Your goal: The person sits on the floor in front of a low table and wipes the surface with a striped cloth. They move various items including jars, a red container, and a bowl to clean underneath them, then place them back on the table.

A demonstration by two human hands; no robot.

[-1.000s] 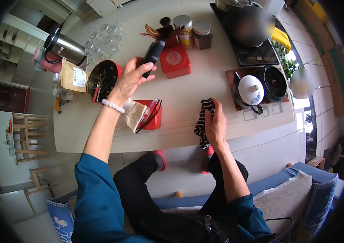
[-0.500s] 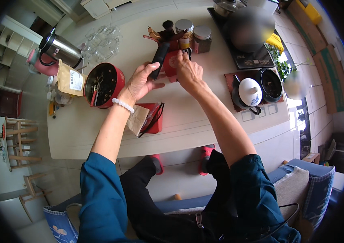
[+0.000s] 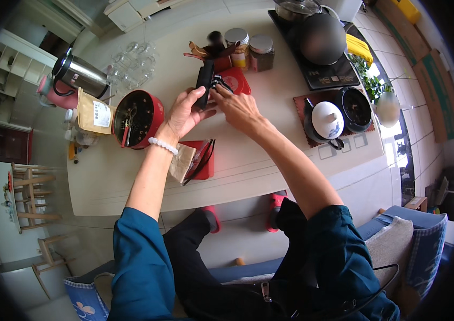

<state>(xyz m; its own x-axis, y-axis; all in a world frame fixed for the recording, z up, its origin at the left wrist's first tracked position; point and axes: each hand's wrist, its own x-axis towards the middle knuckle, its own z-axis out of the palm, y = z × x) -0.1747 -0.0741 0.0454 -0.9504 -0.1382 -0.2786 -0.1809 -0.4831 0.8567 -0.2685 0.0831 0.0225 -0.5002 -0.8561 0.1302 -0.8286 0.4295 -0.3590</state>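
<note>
Just behind the left hand [image 3: 185, 113] sits a bracelet [image 3: 163, 145] of round whitish beads — and farther back from it, as from the right hand [image 3: 240, 109], come loose teal sleeves [image 3: 144, 257], then a black garment [image 3: 232, 304] with a silvery zip pull [image 3: 266, 291], black trousers [image 3: 188, 235] and red shoes [image 3: 214, 218]

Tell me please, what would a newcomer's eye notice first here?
First, probably, the left hand, holding a black object above the pale table, and the right hand with a striped cloth beside it. Next may come the red pot, left of both hands, and the red box beyond the right hand.
</note>
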